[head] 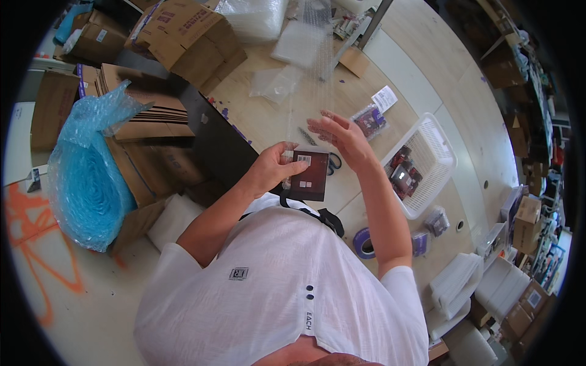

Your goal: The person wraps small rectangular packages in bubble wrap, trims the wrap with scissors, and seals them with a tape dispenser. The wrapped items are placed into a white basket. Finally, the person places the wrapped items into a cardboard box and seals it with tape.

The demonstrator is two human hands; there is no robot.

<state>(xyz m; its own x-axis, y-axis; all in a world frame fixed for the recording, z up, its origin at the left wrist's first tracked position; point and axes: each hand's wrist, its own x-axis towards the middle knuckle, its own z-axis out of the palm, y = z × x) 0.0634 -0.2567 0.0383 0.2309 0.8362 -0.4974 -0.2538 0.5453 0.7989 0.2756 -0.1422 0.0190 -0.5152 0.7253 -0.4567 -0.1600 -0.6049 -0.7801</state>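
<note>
My left hand [270, 169] grips a flat dark-red box [309, 180], thumb across its face near a barcode sticker. A long strip of clear bubble wrap [313, 87] runs away from the box over the tabletop. My right hand [348, 139] is raised to the right of the strip, fingers extended and spread. Its fingertips look covered by the clear film, and nothing is grasped in it. Partly hidden behind the box lies a pair of scissors [335, 161] with dark handles.
A white plastic basket [439, 151] with small packets stands at right. Near it are a bagged packet with a paper label [370, 120] and a purple tape roll [364, 242]. Blue bubble wrap [91, 183], folded cartons [151, 105] and a large carton [192, 41] sit at left.
</note>
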